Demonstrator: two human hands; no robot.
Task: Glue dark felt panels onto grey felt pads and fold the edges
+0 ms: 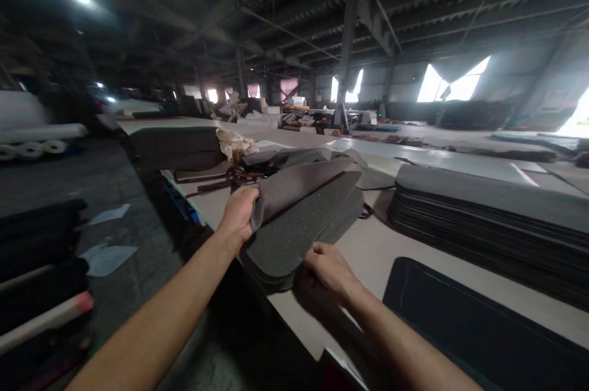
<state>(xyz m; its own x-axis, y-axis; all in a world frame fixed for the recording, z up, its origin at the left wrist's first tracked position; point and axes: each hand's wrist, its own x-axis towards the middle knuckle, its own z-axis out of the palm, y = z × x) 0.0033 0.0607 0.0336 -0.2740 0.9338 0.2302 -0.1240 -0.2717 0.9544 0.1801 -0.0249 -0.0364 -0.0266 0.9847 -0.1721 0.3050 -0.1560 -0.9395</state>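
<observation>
A pile of dark grey felt-like cut pieces lies near the front-left corner of a long pale worktable. My left hand is closed on the lifted, curled-back edge of the top grey piece. At the near end of the pile, my right hand is closed with its fingers gripping the rounded edge of the pieces.
A tall stack of dark sheets sits on the table to the right, and a black mat lies in front of it. Another dark stack and brown straps lie further back. Rolls line the left floor.
</observation>
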